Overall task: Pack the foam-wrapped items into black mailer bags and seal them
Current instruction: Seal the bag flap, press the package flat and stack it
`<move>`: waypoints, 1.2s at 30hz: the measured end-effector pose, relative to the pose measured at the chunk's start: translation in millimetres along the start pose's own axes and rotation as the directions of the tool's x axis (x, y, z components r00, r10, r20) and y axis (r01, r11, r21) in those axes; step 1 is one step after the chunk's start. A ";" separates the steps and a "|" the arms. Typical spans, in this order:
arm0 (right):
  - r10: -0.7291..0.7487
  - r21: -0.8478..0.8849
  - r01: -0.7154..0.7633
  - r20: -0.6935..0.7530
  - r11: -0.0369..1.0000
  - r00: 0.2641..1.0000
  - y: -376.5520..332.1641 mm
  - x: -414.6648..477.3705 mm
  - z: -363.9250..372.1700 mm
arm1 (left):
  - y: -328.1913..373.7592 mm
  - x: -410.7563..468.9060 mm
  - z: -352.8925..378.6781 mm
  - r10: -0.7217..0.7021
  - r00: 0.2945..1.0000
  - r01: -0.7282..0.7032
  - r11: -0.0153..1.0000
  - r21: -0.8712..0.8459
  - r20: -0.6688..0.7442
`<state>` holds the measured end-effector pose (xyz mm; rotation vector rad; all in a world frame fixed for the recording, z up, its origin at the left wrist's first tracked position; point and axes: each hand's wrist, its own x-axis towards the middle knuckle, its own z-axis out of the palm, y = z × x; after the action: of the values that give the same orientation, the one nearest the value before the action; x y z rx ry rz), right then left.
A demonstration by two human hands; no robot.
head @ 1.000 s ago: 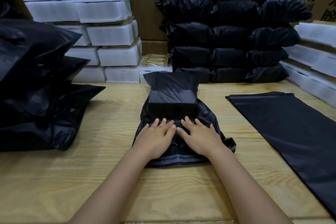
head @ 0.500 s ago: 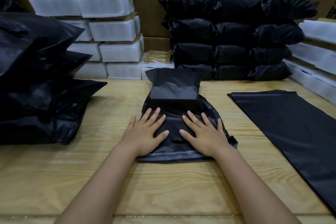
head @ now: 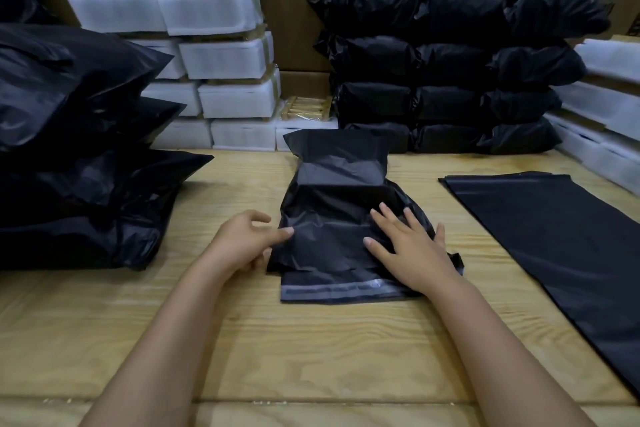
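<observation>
Two bare hands are laid on one black mailer bag [head: 332,215], which lies in the middle of the wooden table [head: 311,350], directly in front of the person; a boxy shape is outlined inside its far half, and the far end of the film is turned upright behind that bulk; a grey adhesive strip [head: 336,289] is seen along the near edge, lying flat on the wood.

The right hand [head: 412,246] is pressed palm down on the right side of the bag, its fingers straight and spread apart; the left hand [head: 242,243] is set at the bag's left edge with its fingers curled; one fingertip is laid on top of the film and others are tucked at the edge beneath it, so that the edge appears to be pinched; how firmly it is held cannot be told.

Flat mailer bags [head: 554,236] are spread on the table to the right, apart from the held one; packed black bags [head: 450,62] are stacked in rows at the back; a pile of filled black bags [head: 69,149] is heaped at the left; white foam-wrapped items [head: 225,55] are stacked at the back left, and more are ranged along the right edge; a cardboard box [head: 291,10] printed with characters is seen between the stacks.
</observation>
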<state>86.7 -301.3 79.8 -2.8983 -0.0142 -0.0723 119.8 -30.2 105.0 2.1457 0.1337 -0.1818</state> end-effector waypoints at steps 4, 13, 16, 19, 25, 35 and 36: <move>0.060 -0.004 -0.060 0.102 0.998 0.993 0.3 0.5 2.2 | 10.6 -12.1 -10.0 -0.028 0.969 -0.010 0.988 0.153 0.244; 0.153 -0.041 -0.150 0.107 0.988 0.982 0.2 1.9 -0.5 | 17.5 -22.5 -9.8 -0.013 0.944 -0.093 0.947 0.307 0.329; 0.189 -0.066 -0.181 0.138 0.981 0.972 1.5 2.3 -3.3 | 14.9 -21.1 -19.7 -0.050 0.968 -0.049 0.924 0.379 0.247; 0.195 -0.081 -0.187 0.115 0.979 0.974 -3.0 0.9 -6.2 | 16.8 -22.6 -19.1 -0.047 0.962 -0.049 0.941 0.336 0.271; -0.263 0.191 0.304 -0.210 0.933 0.942 -50.4 -20.9 -14.2 | 23.7 -26.1 -8.2 -0.064 0.896 -0.023 0.981 0.191 0.440; -0.327 0.276 0.379 -0.216 0.883 0.920 -79.6 -28.0 7.3 | 15.7 -16.2 7.3 0.074 0.978 -0.126 0.954 0.271 0.194; -0.281 0.350 0.355 -0.245 0.867 0.928 -80.8 -28.2 6.7 | 17.0 -17.2 8.4 0.083 0.981 -0.123 0.963 0.238 0.173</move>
<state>57.6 -221.4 91.3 -2.4504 -0.4288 -0.3586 105.0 -46.9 117.5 2.3686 -0.1014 -0.3254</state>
